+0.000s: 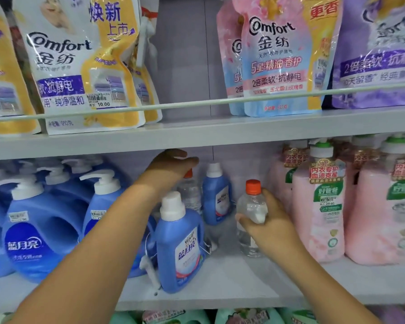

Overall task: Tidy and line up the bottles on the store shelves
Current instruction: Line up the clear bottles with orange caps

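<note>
On the middle shelf (220, 284), my right hand (269, 228) is wrapped around a clear bottle with an orange cap (251, 206), standing upright beside the pink bottles. My left hand (173, 163) reaches deep under the upper shelf and covers the top of a second clear orange-capped bottle (189, 195); its cap is mostly hidden by my fingers. A small blue detergent bottle with a white cap (180, 242) stands in front. Behind it, near the back wall, is another small blue bottle (216, 195).
Large blue pump bottles (38, 230) fill the shelf's left side. Tall pink bottles (323, 206) crowd the right. The upper shelf (197, 134) holds Comfort refill pouches (80, 66) behind a rail. Green bottles (243, 318) show on the shelf below.
</note>
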`<state>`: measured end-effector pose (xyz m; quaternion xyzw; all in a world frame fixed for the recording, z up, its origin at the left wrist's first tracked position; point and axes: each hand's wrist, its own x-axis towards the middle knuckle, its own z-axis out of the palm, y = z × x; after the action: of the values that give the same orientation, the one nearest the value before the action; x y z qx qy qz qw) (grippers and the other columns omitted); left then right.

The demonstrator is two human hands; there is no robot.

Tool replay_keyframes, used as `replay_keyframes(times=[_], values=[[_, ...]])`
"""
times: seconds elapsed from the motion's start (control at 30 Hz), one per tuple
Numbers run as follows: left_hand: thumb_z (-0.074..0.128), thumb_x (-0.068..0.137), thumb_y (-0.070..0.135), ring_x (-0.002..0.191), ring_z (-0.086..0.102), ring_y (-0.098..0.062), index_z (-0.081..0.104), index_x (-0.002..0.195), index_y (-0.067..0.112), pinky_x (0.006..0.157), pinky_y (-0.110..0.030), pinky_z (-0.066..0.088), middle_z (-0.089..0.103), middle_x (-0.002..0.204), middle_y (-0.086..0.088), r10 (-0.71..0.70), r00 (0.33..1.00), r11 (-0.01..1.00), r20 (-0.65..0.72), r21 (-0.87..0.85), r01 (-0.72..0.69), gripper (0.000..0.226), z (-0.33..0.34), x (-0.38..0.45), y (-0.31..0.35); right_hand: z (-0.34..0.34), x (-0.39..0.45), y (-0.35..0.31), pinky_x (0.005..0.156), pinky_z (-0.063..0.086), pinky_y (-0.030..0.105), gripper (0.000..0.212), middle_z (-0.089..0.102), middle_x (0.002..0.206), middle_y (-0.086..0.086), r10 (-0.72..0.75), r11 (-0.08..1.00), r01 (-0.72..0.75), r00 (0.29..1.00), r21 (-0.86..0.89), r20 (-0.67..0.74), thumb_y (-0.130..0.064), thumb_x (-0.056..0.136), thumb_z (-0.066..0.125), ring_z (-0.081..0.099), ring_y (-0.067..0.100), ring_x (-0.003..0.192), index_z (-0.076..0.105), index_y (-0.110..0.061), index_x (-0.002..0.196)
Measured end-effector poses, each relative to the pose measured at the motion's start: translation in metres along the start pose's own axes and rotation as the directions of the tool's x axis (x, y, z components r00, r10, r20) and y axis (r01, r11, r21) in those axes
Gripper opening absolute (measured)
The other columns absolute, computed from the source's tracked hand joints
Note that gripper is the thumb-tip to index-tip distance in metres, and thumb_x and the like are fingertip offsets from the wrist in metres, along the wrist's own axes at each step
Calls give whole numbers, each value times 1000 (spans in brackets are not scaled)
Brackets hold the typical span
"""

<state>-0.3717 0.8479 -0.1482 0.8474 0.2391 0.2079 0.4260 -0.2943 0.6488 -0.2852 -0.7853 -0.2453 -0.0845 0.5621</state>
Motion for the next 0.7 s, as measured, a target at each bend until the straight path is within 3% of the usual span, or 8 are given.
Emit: replay_keyframes(times=[0.07,0.13,0.23,0.3,0.4,0.53,0.63,0.7], values=[[72,88,46,92,61,-16,58,119,21,90,-30,52,62,93,6,-36,995,974,94,227,14,41,-1,23,-4,1,-3,5,71,43,5,55,60,106,-22,-7,999,7,1000,48,-9,-17,79,82,61,-4,95,50,-57,98],[75,81,53,105,60,-24,57,100,22,100,-36,52,63,107,-2,-87,981,924,170,382,16,40,0,43,-17,4,-9,13,80,43,6,59,59,116,-23,-13,996,16,999,84,-36,-23,78,84,60,-3,103,50,-57,113],[87,46,66,103,65,-23,68,106,20,99,-38,53,71,113,-5,-182,945,898,271,437,48,77,6,68,-39,11,-19,26,103,46,25,79,55,136,-15,-7,994,15,998,111,-66,-31,78,85,55,8,123,43,-40,144],[88,33,71,99,69,-21,69,107,26,97,-41,56,73,108,0,-172,941,878,292,479,12,89,16,94,-58,12,-22,31,110,44,33,87,49,143,-16,-15,993,24,997,116,-77,-30,78,85,51,9,130,37,-38,150],[87,46,62,91,71,-20,68,106,24,90,-39,59,73,101,0,-117,958,867,262,497,-30,74,23,93,-57,11,-19,33,106,45,32,89,49,136,-12,-55,996,61,994,65,-92,-32,76,85,52,11,125,35,-40,150],[89,72,31,80,62,-16,62,86,22,72,-27,51,67,88,-1,30,988,924,149,374,-84,31,15,65,-36,13,-22,33,100,40,22,88,47,131,-12,-67,997,71,992,37,-104,-30,77,85,50,7,120,35,-38,150],[86,77,34,94,58,-15,60,96,26,78,-23,42,63,101,6,171,985,946,3,279,-165,33,-7,46,-19,12,-22,34,100,41,22,87,48,131,-11,-79,996,82,990,22,-113,-29,79,83,50,8,118,35,-38,150],[83,75,46,100,59,-14,62,106,31,85,-25,42,64,110,8,208,978,936,-1,292,-199,42,-18,30,-13,13,-20,32,100,42,24,86,48,130,-9,-85,996,88,990,16,-109,-30,80,83,51,9,117,34,-37,151]])
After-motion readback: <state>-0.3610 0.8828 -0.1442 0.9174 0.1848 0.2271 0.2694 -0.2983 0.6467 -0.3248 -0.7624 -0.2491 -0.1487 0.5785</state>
